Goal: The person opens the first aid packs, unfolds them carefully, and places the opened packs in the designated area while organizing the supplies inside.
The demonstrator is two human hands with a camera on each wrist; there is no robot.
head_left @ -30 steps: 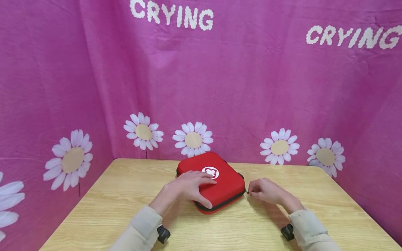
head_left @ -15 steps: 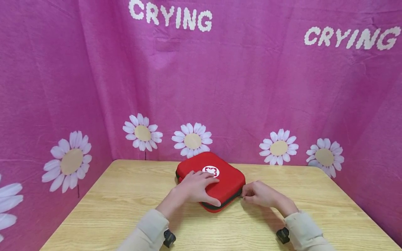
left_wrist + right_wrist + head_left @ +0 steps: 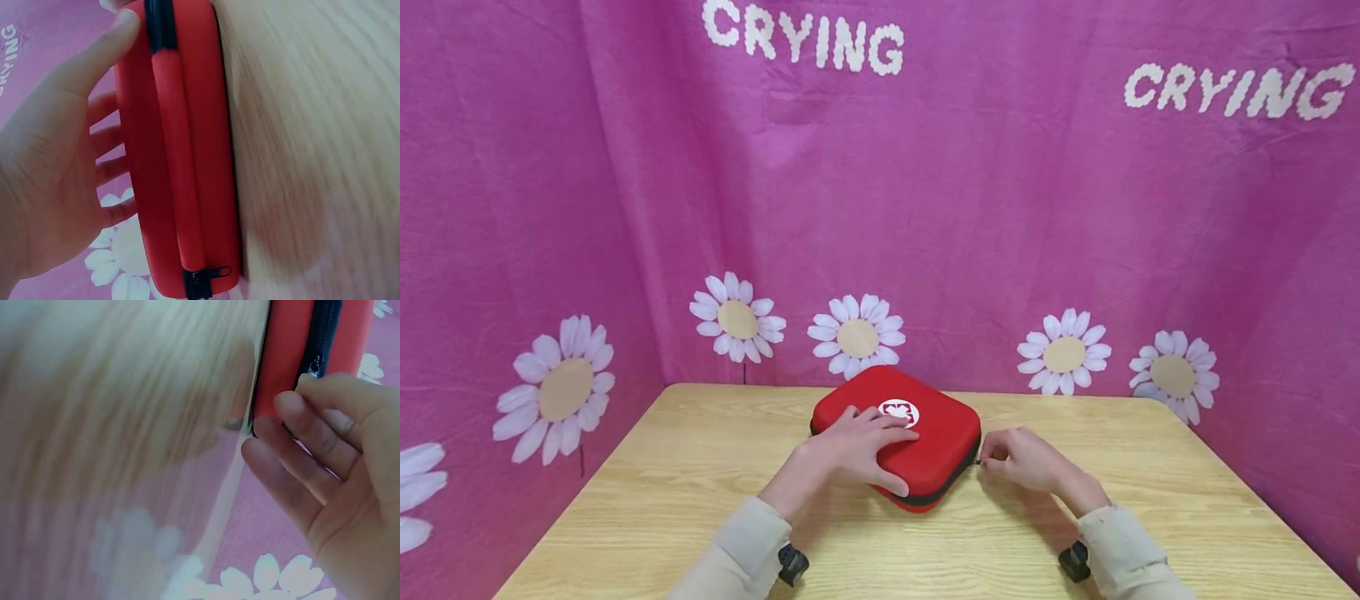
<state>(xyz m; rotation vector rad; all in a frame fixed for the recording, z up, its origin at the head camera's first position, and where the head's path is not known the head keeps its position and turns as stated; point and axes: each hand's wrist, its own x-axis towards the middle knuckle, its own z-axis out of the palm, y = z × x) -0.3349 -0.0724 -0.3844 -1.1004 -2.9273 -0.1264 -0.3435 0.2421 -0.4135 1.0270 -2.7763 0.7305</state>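
Observation:
A red zippered first-aid case (image 3: 940, 442) with a white round emblem lies closed on the wooden table. My left hand (image 3: 857, 446) rests spread over its lid, the thumb (image 3: 115, 40) lying along the lid's edge in the left wrist view. At the case's right side, my right hand (image 3: 1026, 458) pinches a small metal zipper pull (image 3: 314, 367) between thumb and forefinger; its other fingers are loosely bent. The black zipper (image 3: 325, 328) runs along the side wall. Another zipper pull (image 3: 220, 272) hangs at one end of a red fabric strip (image 3: 178, 156) on the left side.
The wooden table (image 3: 700, 433) reaches back to a pink curtain (image 3: 970, 208) printed with daisies and lettering, which also hangs at both sides. Dark wrist cameras (image 3: 792, 564) sit below the sleeves.
The case has turned slightly, its front corner moving right. My right hand has shifted a little left with the zipper pull. The left hand stays on the lid.

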